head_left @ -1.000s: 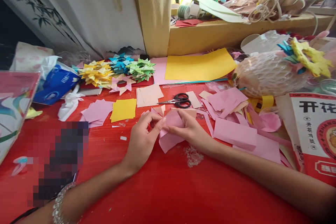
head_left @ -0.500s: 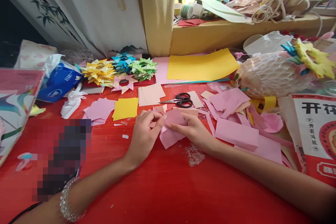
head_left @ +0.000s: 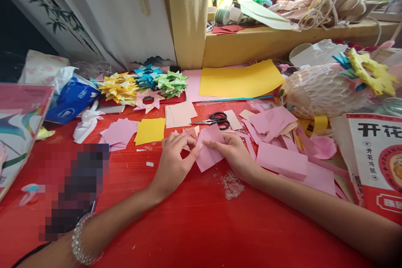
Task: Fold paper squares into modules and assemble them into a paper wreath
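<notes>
A pink square of paper (head_left: 210, 153) is held up between my two hands, just above the red table. My left hand (head_left: 177, 159) pinches its left edge between thumb and fingers. On the other side, my right hand (head_left: 234, 150) grips it with the thumb on the near face and the fingers behind, partly hidden. Beyond the paper lie black-handled scissors (head_left: 216, 119), blades toward the left. Pale peach squares (head_left: 180, 114), a yellow square stack (head_left: 150, 131) and a pink square stack (head_left: 119, 133) rest to the left of them.
Pink offcuts and sheets (head_left: 282, 159) are heaped to the right, beside a printed paper bag (head_left: 377, 142). Folded paper stars (head_left: 119, 86) stand at the back, near a blue tissue pack (head_left: 72, 96). A large yellow sheet (head_left: 238, 79) lies against the sill. A dark, pixelated object (head_left: 78, 192) is at left.
The pink paper has turned and shifted slightly to the right between my hands, its lower corner rising a little. Both hands keep hold of it.
</notes>
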Demonstrator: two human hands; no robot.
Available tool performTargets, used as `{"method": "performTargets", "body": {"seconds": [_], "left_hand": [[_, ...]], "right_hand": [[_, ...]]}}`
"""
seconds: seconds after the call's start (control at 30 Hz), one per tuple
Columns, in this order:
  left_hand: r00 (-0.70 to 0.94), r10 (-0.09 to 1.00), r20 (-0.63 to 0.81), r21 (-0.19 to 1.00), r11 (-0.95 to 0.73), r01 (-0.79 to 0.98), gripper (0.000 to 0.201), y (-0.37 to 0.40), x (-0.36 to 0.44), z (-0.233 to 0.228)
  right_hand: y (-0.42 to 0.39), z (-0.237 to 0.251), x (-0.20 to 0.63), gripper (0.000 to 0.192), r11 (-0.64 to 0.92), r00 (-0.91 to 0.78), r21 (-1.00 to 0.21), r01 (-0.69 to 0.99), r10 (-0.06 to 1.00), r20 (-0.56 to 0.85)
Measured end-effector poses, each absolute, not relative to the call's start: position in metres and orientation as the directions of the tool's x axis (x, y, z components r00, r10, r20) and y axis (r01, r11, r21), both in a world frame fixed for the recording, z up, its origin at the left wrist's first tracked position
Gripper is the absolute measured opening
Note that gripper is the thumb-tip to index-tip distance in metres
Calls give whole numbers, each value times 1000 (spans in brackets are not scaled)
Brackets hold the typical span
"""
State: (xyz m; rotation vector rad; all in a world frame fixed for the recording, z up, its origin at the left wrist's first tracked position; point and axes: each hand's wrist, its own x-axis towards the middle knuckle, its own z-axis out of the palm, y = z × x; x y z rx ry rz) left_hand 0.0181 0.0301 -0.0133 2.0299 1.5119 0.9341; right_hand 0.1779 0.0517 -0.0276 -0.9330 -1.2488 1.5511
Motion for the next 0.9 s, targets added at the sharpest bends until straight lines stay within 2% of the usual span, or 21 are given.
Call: {"method": "performTargets", "body": {"seconds": [0.13,0.27,0.37,0.5,0.57,0.77,0.9], "left_hand": [[181,946,270,651,-318,690,24,30,18,-12],[151,956,252,681,-286,674,23,31,18,-11],[139,962,234,719,-267,641,21,33,18,-11],[129,973,192,766,-231,600,27,34,17,-11],[115,976,183,779,-215,588,26,34,16,-11],[106,977,183,809,-211,549,27,33,15,-10],[96,977,192,813,-213,543,25,33,15,-10]], "right_hand": [[51,-28,178,27,-96,-304,-976,-197,952,-32],[49,-27,180,32,-46,-341,-999,-27,940,-34],[48,-25,180,28,-54,-422,-999,6,905,-51],[46,-26,179,18,47,-285,-999,-19,957,50],[46,-26,179,20,93,-240,-996,-16,966,94],[45,-22,183,26,234,-272,-969,76,940,206],[44,-22,183,27,229,-270,-967,110,943,193]]}}
